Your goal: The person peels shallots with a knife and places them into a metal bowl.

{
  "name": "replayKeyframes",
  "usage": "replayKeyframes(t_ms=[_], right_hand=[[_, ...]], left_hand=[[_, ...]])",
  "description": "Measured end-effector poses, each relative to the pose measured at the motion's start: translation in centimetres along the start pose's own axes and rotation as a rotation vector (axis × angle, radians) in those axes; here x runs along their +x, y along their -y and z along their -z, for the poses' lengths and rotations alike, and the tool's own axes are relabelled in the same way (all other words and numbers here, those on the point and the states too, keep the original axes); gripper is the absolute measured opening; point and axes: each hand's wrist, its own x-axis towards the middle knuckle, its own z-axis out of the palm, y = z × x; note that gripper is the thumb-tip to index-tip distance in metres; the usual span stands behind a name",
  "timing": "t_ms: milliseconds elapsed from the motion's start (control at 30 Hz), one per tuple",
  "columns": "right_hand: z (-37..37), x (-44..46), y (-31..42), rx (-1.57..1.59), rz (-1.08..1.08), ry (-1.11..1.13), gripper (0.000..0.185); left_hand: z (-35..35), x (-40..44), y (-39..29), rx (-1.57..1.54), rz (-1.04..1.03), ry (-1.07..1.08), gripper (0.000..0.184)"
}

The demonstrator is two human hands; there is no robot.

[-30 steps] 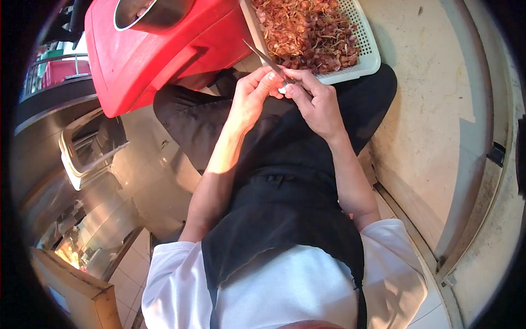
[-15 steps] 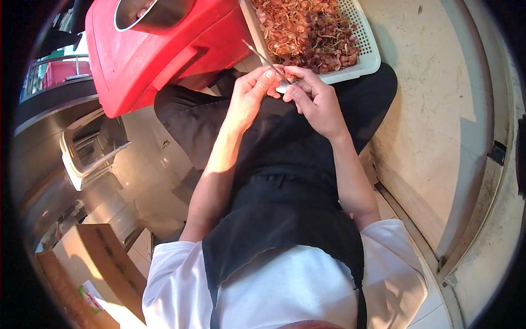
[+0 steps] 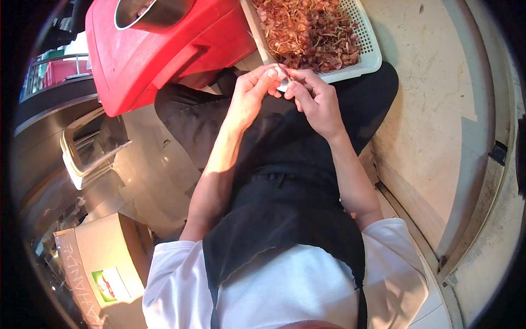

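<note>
Both my hands meet in front of the basket, fingers closed in pinches. My left hand [image 3: 252, 93] grips a small pinkish shallot [image 3: 281, 72], mostly covered by the fingertips. Against it is my right hand [image 3: 316, 103], curled around a small knife whose length is largely hidden now. A pale, shiny patch [image 3: 283, 86] shows between the hands; I cannot tell whether it is blade or peeled shallot. Just beyond, a white perforated basket [image 3: 374, 61] is heaped with reddish-brown shallots and dry skins [image 3: 307, 33].
At the upper left a metal bowl [image 3: 156, 17] stands on a red plastic container [image 3: 129, 60]. A white plastic stool [image 3: 82, 151] is on the left. A cardboard box [image 3: 107, 247] lies at lower left; a pale wall panel [image 3: 427, 126] borders my right.
The thin knife that stuck out up and left past my left hand no longer shows there. The cardboard box at lower left has shifted and turned, so its label now faces up.
</note>
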Motion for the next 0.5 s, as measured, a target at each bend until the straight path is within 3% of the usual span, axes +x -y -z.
replayKeyframes(t_ms=[267,500], right_hand=[[0.0,0.1,-0.8,0.184,-0.071,-0.003,0.025],[0.0,0.3,-1.4,0.281,-0.112,-0.013,0.024]], left_hand=[[-0.9,0.0,0.2,-0.153,0.003,-0.089,0.031],[-0.8,0.2,0.3,-0.099,-0.011,-0.111,0.027]])
